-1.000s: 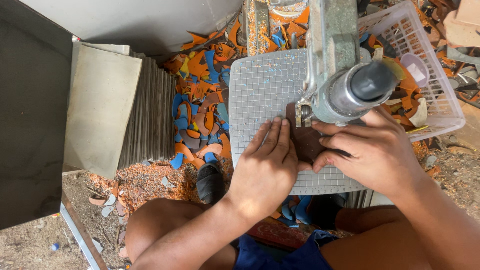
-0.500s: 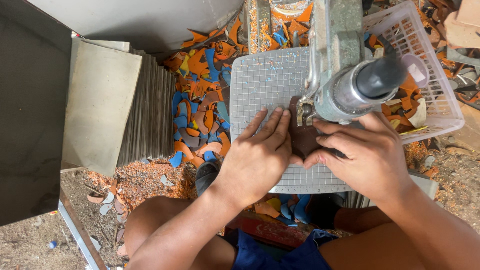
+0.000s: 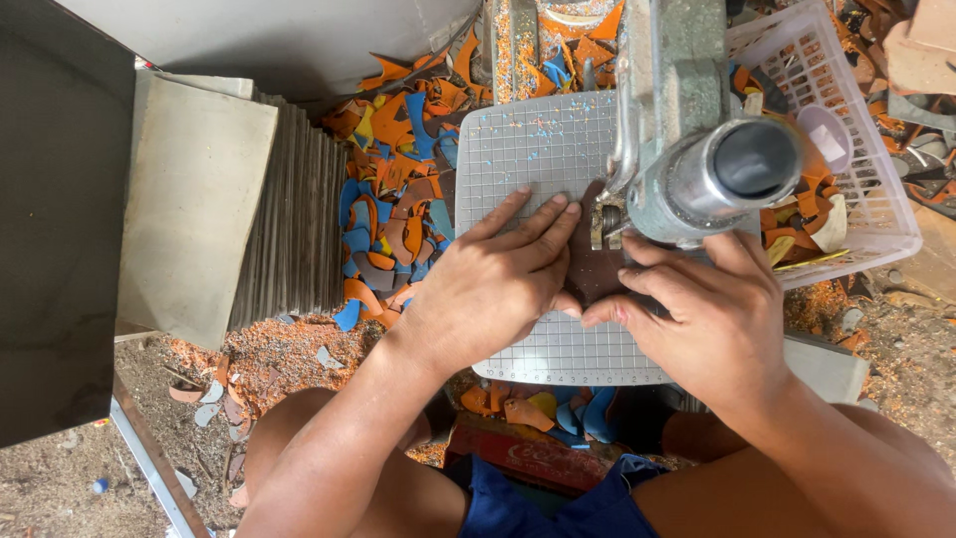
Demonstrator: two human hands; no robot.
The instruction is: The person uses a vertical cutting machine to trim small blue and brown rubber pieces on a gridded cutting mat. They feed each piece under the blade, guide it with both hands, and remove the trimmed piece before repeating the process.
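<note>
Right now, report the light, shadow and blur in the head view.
Head view: daylight, sharp overall; both hands, left and right, crisp on the grid mat; the machine close to the lens looms large; the dark panel at the left edge shows no detail.

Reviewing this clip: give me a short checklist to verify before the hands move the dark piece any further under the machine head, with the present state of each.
1. Left hand flat on the dark brown piece: ok.
2. Right hand pressing the piece's near edge: ok.
3. Piece lying flat on the gridded mat: ok.
4. Fingertips apart from the tool tip: not ok, they sit very close.
5. Whether the machine head is running: cannot tell.
6. Mat free of debris: not ok, blue specks near its far edge.
</note>
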